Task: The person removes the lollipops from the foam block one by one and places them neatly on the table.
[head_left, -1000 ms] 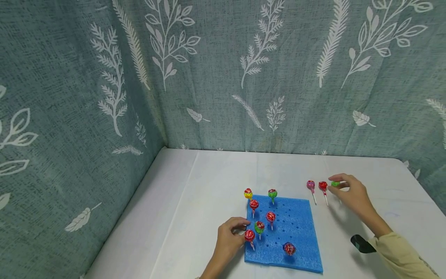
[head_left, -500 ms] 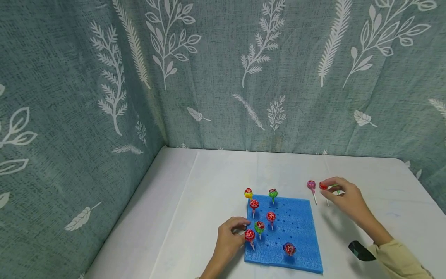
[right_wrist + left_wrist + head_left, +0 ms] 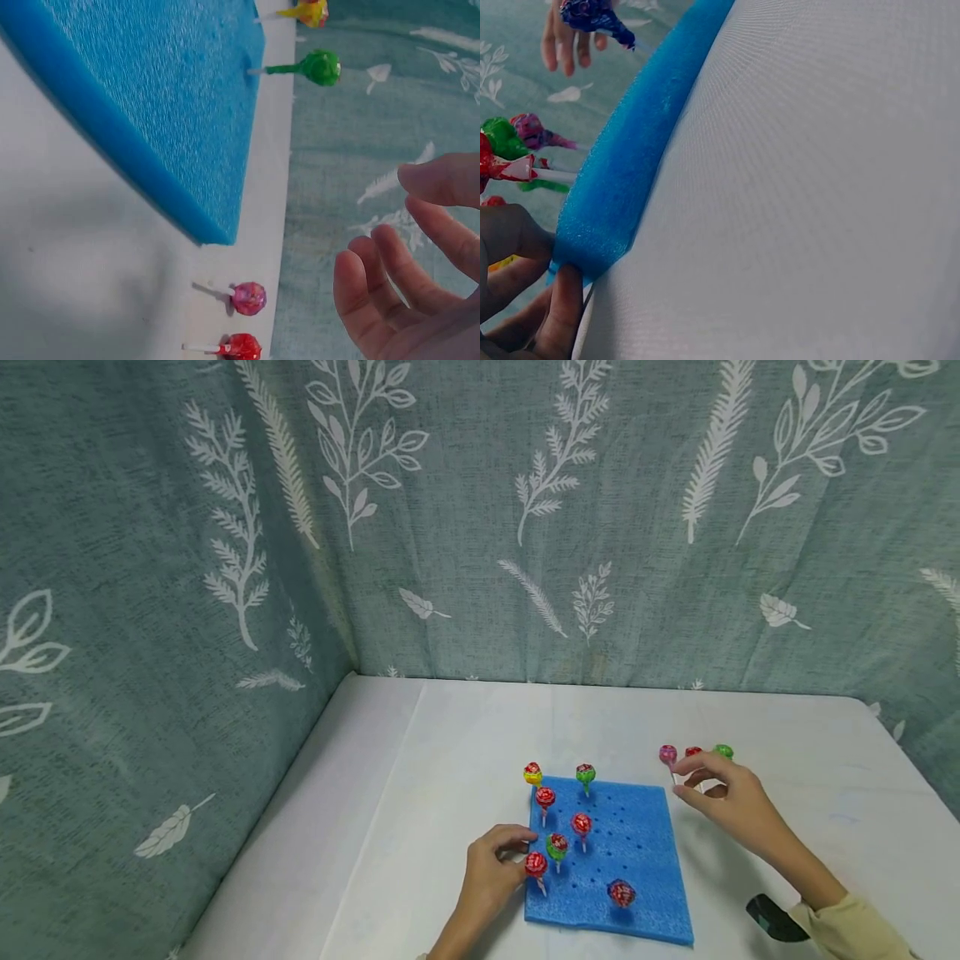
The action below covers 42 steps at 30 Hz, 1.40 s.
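Note:
My left hand [image 3: 489, 870] holds the left edge of a blue foam board [image 3: 648, 860] dotted with small holes. The left wrist view shows its fingertips [image 3: 568, 296] pinching the board's corner. Several wrapped lollipops stand in the board, among them a yellow one [image 3: 532, 773], a green one [image 3: 585, 773] and a red one [image 3: 581, 824]. My right hand [image 3: 731, 797] hovers right of the board, fingers loosely bent with nothing between them. Beside it on the table are a pink lollipop [image 3: 667, 753], a red lollipop [image 3: 241, 347] and a green lollipop [image 3: 723, 750].
A white table [image 3: 435, 752] carries everything. Behind it and to the left hangs a grey-green curtain [image 3: 465, 527] with white leaf prints. A dark device [image 3: 776, 920] sits at the right wrist by a pale yellow sleeve [image 3: 855, 931].
My right hand has moved left and nearer, from the green lollipop past the red one toward the pink one. All three stay on the table. The left hand keeps its place.

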Tool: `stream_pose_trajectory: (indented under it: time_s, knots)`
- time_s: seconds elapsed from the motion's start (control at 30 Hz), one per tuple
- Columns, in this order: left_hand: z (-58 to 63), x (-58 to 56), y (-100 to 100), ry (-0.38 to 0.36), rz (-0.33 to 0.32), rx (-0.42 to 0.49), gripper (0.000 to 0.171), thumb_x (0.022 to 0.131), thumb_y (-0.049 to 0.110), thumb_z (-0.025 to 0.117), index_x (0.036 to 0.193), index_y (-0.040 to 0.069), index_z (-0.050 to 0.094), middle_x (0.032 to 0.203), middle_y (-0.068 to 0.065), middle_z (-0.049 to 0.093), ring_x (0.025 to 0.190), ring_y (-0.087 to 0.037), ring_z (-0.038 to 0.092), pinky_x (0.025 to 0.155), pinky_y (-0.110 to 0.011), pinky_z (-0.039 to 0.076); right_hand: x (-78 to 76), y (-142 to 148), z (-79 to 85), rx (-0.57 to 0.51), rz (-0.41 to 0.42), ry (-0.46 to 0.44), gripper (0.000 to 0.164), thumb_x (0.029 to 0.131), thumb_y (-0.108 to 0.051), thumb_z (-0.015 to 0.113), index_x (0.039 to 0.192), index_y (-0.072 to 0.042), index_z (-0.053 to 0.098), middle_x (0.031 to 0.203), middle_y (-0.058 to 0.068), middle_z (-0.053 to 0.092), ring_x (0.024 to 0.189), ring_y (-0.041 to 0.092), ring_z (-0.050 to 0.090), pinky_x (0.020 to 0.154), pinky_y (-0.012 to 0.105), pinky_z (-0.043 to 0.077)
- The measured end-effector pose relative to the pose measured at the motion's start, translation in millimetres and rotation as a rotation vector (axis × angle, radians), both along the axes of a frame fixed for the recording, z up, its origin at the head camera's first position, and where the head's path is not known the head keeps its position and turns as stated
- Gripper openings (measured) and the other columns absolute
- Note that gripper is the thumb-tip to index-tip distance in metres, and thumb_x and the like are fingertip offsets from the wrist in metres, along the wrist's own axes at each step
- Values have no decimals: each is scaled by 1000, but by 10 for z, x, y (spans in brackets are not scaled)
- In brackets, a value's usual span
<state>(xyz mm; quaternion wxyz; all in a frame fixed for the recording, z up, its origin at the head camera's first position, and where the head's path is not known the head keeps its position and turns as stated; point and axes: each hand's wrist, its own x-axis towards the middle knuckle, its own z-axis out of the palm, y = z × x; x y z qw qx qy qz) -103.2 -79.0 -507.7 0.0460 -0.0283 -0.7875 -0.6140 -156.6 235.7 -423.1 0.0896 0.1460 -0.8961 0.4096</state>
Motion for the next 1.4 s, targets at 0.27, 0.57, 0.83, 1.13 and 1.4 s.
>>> stream_pose_trajectory:
  time_s: [0.27, 0.57, 0.83, 1.13, 1.4]
  knots:
    - [-1, 2, -8, -17, 6, 1, 36, 63, -13, 69, 93, 7, 73, 98, -3, 67, 84, -17, 64, 62, -21, 50, 101, -84, -1, 4, 49, -26, 23, 84, -12, 71, 105, -8, 64, 100, 7, 63, 84, 6, 56, 64, 23, 50]
    - [63, 13, -3, -20, -8, 1, 35, 64, -14, 67, 94, 4, 73, 99, -5, 66, 85, -20, 64, 60, -20, 48, 196, -150, -75, -6, 128, -24, 24, 82, -11, 72, 104, -9, 64, 100, 4, 62, 85, 14, 59, 64, 24, 51]
    - [-2, -6, -7, 1, -4, -3, 35, 64, -14, 68, 93, 5, 73, 98, -5, 67, 83, -19, 64, 58, -20, 48, 278, -221, -94, -27, 173, -45, 21, 83, -11, 71, 102, -9, 64, 97, 5, 63, 84, 15, 59, 64, 24, 51]
    - [-2, -8, -1, -16, -8, 5, 34, 65, -13, 69, 93, 6, 73, 99, -3, 67, 85, -18, 64, 61, -21, 49, 367, -284, -119, -63, 226, -58, 19, 82, -9, 72, 100, -9, 64, 95, 5, 63, 83, 14, 60, 64, 25, 52]
    - [7, -3, -3, -13, -1, 4, 34, 65, -13, 70, 93, 6, 73, 98, -4, 67, 84, -19, 64, 60, -20, 49, 420, -347, -152, -64, 266, -139, 19, 83, -12, 71, 101, -8, 63, 96, 7, 62, 84, 15, 60, 67, 26, 53]
